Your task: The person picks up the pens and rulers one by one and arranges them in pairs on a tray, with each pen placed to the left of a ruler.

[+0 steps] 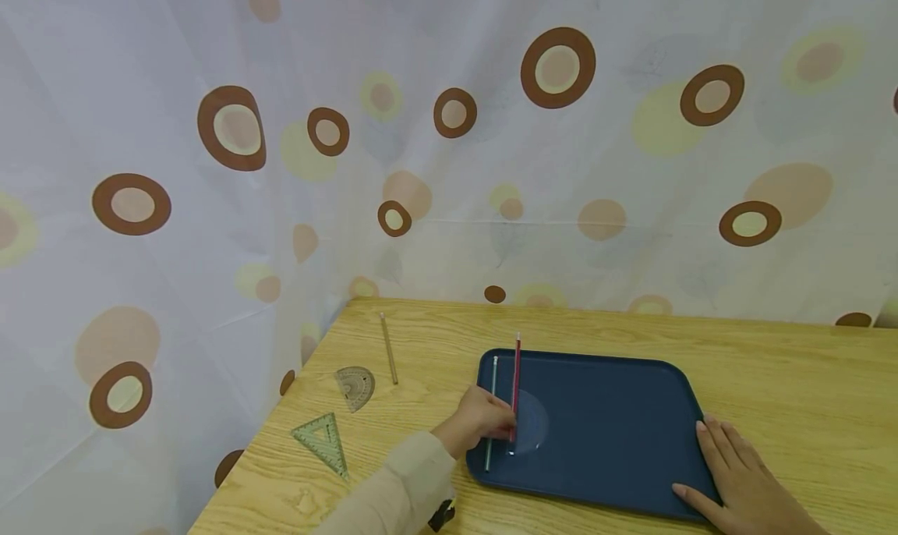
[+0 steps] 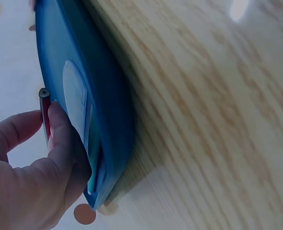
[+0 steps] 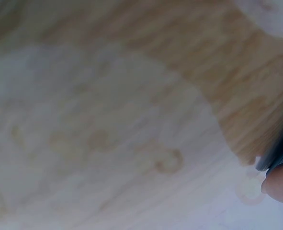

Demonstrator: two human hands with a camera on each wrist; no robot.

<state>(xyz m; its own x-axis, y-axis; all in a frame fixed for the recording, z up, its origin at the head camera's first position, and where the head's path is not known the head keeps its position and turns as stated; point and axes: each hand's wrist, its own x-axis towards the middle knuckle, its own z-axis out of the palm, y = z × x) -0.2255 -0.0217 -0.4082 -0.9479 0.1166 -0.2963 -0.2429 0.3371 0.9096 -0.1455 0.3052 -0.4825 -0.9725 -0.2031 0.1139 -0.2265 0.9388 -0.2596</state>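
My left hand (image 1: pixel 480 419) pinches a red pencil (image 1: pixel 517 367) between thumb and fingers, over the left part of a dark blue tray (image 1: pixel 617 441). In the left wrist view the unsharpened-looking end of the red pencil (image 2: pixel 44 108) pokes out past the fingertips. Along the tray's left side lies a green pencil (image 1: pixel 494 375), partly covered by this hand. Beside it in the tray is a clear, rounded flat piece (image 1: pixel 537 422), which shows pale with a straight edge in the left wrist view. My right hand (image 1: pixel 740 472) rests on the tray's right edge, fingers stretched out.
Left of the tray on the wooden table (image 1: pixel 793 379) lie a brown pencil (image 1: pixel 389 352), a clear protractor (image 1: pixel 358 387) and a greenish set square (image 1: pixel 324 441). A dotted curtain (image 1: pixel 491 168) hangs behind the table and along its left side.
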